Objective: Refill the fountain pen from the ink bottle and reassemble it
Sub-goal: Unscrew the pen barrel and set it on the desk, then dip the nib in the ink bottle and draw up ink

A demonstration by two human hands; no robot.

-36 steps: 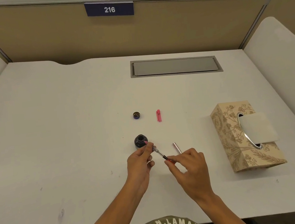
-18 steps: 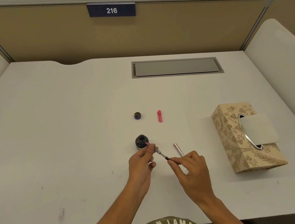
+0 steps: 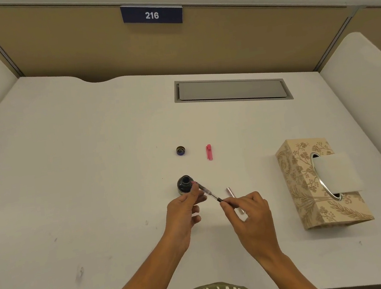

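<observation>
The left hand (image 3: 184, 212) pinches the front part of the fountain pen's inner section (image 3: 208, 192) between thumb and forefinger, its other fingers curled loosely beneath. The right hand (image 3: 250, 218) pinches the dark rear end of the same section with thumb and fingertips (image 3: 227, 205), so the thin clear piece spans the gap between the two hands, slanting up toward the left. Its front tip lies at the mouth of the ink bottle (image 3: 184, 184), which stands open just beyond the left fingertips; whether the tip touches the ink cannot be told. The bottle holds dark ink.

Just behind the right fingers lies the pale pink pen barrel (image 3: 230, 191), flat on the white desk (image 3: 82, 180) and partly hidden by that hand. Farther from the fingers, past the bottle, sit the bottle cap (image 3: 180, 150) and, beside it to the right, the pink pen cap (image 3: 209, 152), the two apart from each other.

Well to the right of the right hand stands a patterned tissue box (image 3: 308, 190) with a white tissue (image 3: 335, 173) standing out of its oval opening.
</observation>
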